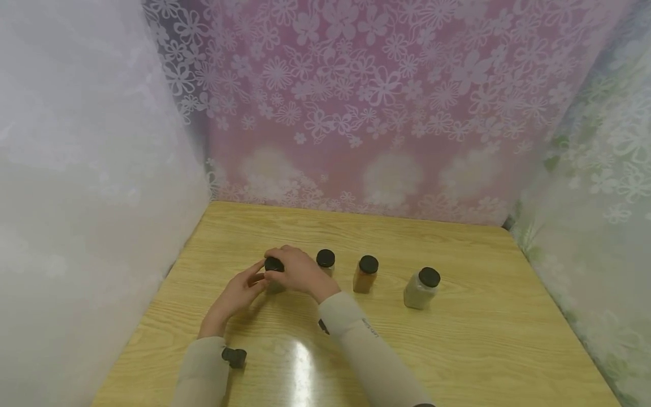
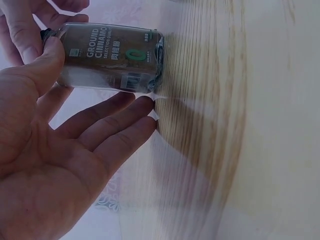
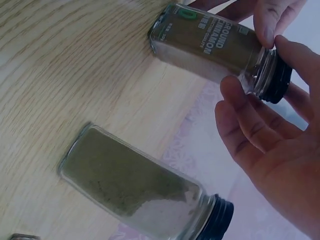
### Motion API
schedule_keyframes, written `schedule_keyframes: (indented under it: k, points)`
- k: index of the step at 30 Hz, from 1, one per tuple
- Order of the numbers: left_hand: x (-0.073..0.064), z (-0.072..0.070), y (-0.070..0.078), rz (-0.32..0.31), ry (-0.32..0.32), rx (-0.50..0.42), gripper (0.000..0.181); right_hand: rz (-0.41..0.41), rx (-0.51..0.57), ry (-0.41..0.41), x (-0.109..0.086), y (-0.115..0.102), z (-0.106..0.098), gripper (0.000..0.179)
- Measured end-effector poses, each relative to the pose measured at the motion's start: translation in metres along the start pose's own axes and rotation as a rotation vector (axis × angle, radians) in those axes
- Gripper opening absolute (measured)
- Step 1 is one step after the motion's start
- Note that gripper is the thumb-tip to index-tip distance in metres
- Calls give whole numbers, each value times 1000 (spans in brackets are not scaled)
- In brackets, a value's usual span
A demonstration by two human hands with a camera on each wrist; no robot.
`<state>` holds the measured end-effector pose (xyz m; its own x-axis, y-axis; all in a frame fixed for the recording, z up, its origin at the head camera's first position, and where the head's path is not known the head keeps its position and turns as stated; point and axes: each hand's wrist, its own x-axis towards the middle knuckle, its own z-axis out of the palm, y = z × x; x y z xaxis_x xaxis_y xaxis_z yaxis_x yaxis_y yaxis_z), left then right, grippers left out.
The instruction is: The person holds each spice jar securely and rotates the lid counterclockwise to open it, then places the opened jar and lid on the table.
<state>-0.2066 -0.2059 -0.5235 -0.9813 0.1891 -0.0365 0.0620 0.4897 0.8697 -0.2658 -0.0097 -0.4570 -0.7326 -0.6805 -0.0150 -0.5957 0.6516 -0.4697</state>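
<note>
A square glass spice jar of ground cinnamon [image 2: 107, 57] stands upright at the left of the group, its label facing the left wrist camera. My left hand [image 1: 239, 294] holds it near the neck, thumb on the near side and forefinger behind, while the other fingers spread beside the glass. From the right, my right hand [image 1: 300, 270] reaches over and grips it around the black lid [image 3: 277, 80]. Its thumb is close to the left thumb, and its fingertips are by the neck. Just to the right stands a jar of greenish powder [image 3: 130, 175], partly hidden behind the right hand in the head view.
Farther right on the wooden table [image 1: 483, 316] stand an orange-brown spice jar [image 1: 364, 280] and a jar with pale contents [image 1: 418, 294], both black-lidded. A pink floral cloth [image 1: 356, 113] hangs behind, with pale cloth on the left [image 1: 91, 169] and right [image 1: 600, 169].
</note>
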Motion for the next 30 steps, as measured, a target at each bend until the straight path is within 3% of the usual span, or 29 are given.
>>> schedule_keyframes:
  k: [7, 13, 17, 24, 30]
  points:
    - [0, -4, 3, -2, 3, 14, 69, 50, 109, 12, 1, 7, -5, 64]
    - [-2, -5, 6, -18, -9, -23, 72, 44, 142, -3, -3, 9, -14, 47]
    - [-2, -5, 6, -12, -9, -21, 72, 36, 127, -30, -4, 9, -17, 47]
    - [-1, -3, 2, -8, -5, 5, 63, 28, 62, -56, 0, 5, -10, 68]
    - [-1, 0, 1, -16, -4, 0, 63, -5, -35, -39, 2, -1, -2, 63]
